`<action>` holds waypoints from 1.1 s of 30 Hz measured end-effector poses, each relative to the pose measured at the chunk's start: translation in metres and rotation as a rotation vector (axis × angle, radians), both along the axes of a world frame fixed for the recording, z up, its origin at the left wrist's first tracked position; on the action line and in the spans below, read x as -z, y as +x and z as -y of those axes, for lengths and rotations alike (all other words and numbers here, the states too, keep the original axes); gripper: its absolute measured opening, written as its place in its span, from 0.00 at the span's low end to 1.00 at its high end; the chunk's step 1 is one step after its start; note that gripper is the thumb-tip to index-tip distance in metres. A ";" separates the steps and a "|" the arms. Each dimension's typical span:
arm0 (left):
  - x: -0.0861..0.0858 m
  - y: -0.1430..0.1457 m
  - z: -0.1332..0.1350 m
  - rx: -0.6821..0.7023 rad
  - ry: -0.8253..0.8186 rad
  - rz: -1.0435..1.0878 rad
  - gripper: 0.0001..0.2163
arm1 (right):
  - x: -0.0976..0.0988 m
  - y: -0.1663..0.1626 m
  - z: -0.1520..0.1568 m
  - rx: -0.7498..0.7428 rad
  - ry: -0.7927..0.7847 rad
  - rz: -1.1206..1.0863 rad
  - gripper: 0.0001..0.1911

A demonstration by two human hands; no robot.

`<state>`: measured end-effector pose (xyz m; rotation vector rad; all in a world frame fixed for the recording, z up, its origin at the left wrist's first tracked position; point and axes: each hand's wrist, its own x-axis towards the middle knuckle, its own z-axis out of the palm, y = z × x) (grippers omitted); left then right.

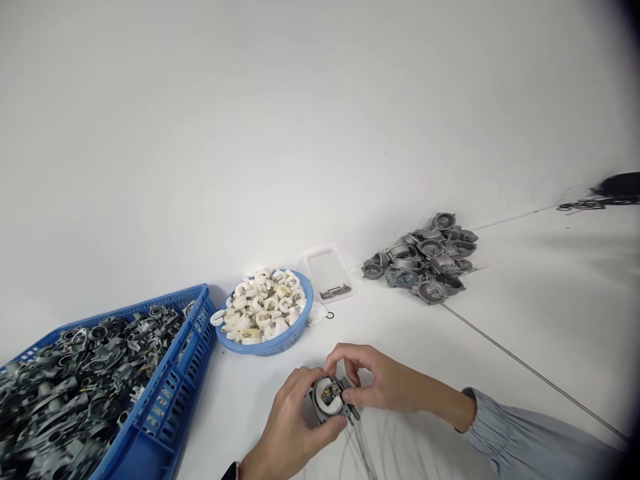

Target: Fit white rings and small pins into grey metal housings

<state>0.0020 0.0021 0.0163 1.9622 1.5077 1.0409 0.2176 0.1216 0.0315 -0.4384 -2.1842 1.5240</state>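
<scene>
A grey metal carburetor body (315,405) with a white ring-shaped float (331,405) seated in its face is held low in the middle of the view. My left hand (287,423) wraps around its left side, fingers on the top edge and thumb along the bottom. From the right, my right hand (373,380) reaches over it, with the index fingertip at the upper rim and the thumb by the right edge of the float. Whether a small pin sits between those right fingers, I cannot make out. Thin wire-like strands (364,450) show below the carburetor.
At left stands a blue crate (193,360) heaped with carburetor bodies. Beside it, a round blue basket (285,343) holds white floats. A clear tray (320,267) contains small metal pins (336,291). Grey float bowls (430,250) lie piled right of centre, near a thin rod (530,373).
</scene>
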 end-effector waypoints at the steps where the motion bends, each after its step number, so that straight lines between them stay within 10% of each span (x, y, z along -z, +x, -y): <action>1: 0.000 0.000 0.000 -0.003 0.001 0.001 0.23 | 0.000 0.000 0.000 0.000 -0.001 0.001 0.20; 33: -0.004 0.002 0.002 0.034 -0.011 0.017 0.12 | 0.001 -0.002 0.002 0.046 0.089 -0.018 0.19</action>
